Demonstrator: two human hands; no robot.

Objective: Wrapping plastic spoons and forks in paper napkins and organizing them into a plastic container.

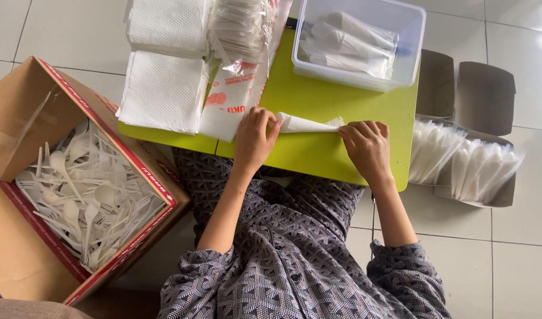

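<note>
A rolled white paper napkin [306,124] lies across the lime-green low table [318,97]. My left hand [253,140] presses down on its left end. At the roll's right end rests my right hand [366,145], fingers curled on it. Both hands grip the napkin against the tabletop. What the napkin wraps is hidden.
Stacks of white napkins [164,88] and a clear bag of plastic pieces [241,35] sit at the table's left. A clear plastic bin [356,41] holds wrapped rolls. A cardboard box of white plastic cutlery [85,189] stands left; a box of wrapped rolls [466,165] right.
</note>
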